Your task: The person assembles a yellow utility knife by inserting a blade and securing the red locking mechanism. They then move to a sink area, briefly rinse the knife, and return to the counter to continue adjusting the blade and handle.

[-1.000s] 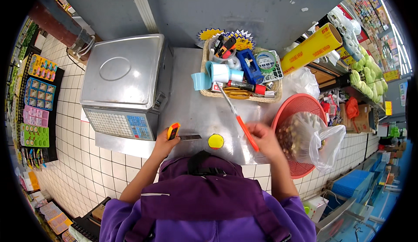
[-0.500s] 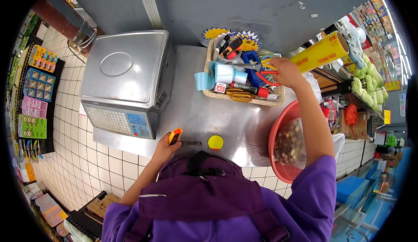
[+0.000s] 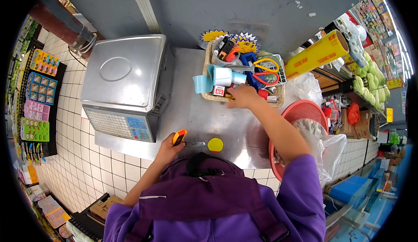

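Note:
My left hand (image 3: 168, 149) is closed round a yellow and orange utility knife (image 3: 180, 136), its blade out over the steel table (image 3: 187, 115). A round yellow sticker-like disc (image 3: 215, 144) lies just beyond the blade tip. My right hand (image 3: 244, 97) reaches to the front edge of a wicker basket (image 3: 209, 97). Its fingers close on gold-handled scissors (image 3: 229, 96), mostly hidden by the hand. Scissors with a red and a yellow handle loop (image 3: 266, 78) lie on top of the basket's contents, beside a blue tape dispenser (image 3: 248, 60), light blue rolls (image 3: 222, 76) and a small red-white box (image 3: 218, 91).
A large weighing scale (image 3: 122, 74) covers the table's left part. At the right edge sits a red plastic basket (image 3: 305, 107) with a clear plastic bag (image 3: 324, 148). A yellow wrap roll (image 3: 318, 55) leans behind it. A grey wall (image 3: 217, 6) stands at the back.
My right hand has let go of the red-and-yellow-handled scissors and moved left and nearer, onto the gold-handled scissors. My left hand still holds the utility knife, nearly in place.

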Demonstrator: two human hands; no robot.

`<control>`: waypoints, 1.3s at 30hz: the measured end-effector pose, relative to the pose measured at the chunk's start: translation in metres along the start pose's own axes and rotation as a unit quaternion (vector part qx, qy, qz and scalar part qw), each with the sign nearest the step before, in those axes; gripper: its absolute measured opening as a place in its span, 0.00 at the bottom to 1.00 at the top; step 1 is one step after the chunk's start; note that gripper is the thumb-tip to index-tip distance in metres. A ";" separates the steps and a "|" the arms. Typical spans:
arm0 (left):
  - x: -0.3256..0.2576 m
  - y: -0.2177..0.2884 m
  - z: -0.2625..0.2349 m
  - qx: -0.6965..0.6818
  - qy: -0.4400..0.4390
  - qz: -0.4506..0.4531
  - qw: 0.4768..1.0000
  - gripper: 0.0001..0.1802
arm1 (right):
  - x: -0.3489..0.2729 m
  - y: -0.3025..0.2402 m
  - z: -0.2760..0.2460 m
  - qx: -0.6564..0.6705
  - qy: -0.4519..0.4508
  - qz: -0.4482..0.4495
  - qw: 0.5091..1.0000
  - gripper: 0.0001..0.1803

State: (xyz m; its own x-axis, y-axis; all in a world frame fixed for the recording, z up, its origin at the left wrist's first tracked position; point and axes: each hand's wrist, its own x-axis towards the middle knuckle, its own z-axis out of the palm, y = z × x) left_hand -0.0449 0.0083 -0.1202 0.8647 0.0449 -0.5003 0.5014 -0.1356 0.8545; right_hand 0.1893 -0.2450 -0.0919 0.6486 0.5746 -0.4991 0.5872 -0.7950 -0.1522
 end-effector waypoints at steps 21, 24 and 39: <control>-0.024 0.101 -0.021 -0.171 0.017 0.157 0.973 0.09 | -0.209 -0.111 -0.066 0.585 0.398 -0.008 0.707 0.08; -0.023 0.115 -0.012 -0.178 -0.088 0.174 0.964 0.09 | -0.238 -0.140 -0.007 0.650 0.436 -0.011 0.623 0.08; -0.189 0.069 0.167 0.054 -0.552 0.158 0.817 0.07 | -0.450 -0.309 0.188 0.700 0.568 0.283 0.328 0.11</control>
State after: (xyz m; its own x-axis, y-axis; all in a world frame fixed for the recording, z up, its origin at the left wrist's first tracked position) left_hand -0.1788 -0.1750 0.0099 0.3659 -0.9215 -0.1300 0.2015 -0.0580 0.9778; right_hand -0.3750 -0.2943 0.0192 0.6904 -0.6724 -0.2668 -0.0651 0.3096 -0.9486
